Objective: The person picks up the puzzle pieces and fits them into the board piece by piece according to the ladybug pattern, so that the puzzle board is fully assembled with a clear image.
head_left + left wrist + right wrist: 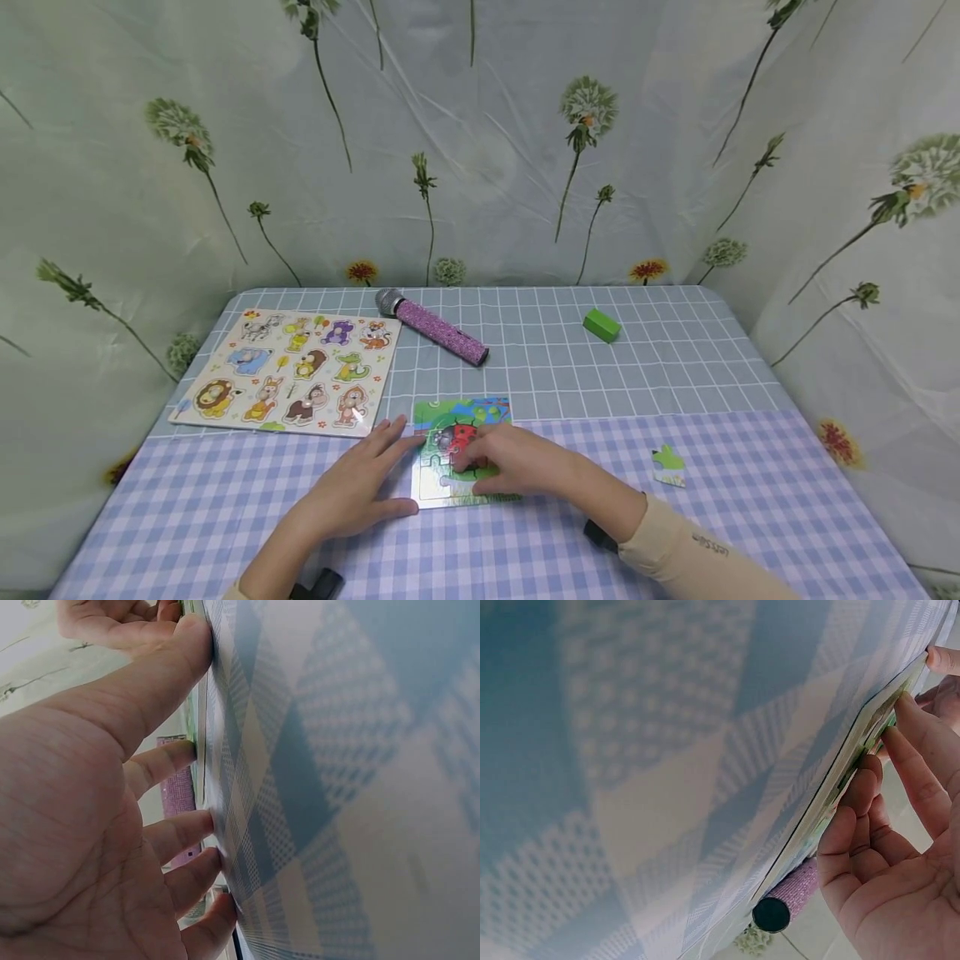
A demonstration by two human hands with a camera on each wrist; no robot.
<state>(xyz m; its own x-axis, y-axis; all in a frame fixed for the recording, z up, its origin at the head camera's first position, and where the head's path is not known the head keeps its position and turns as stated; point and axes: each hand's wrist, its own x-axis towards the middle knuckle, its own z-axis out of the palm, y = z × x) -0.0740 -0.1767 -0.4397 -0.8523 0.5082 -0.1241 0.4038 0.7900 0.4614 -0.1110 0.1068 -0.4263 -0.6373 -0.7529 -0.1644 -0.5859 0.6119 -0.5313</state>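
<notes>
A small jigsaw puzzle (474,409) with a red ladybug on green lies flat on the checked cloth. My left hand (360,479) is spread at its left side, with fingers extended and thumb by the lower left corner. My right hand (517,460) reaches over the puzzle from the right. Its thumb and index finger pinch at a puzzle piece around the ladybug, and its other fingers curl inward in the right wrist view. That piece is mostly hidden under the fingers. A loose green puzzle piece (668,465) lies on the cloth farther right.
A white animal puzzle board (288,371) lies at the back left. Beside it rests a microphone (442,332) with a sparkly pink handle. A green block (602,326) sits toward the back right. Dandelion-printed fabric (495,167) hangs behind the table.
</notes>
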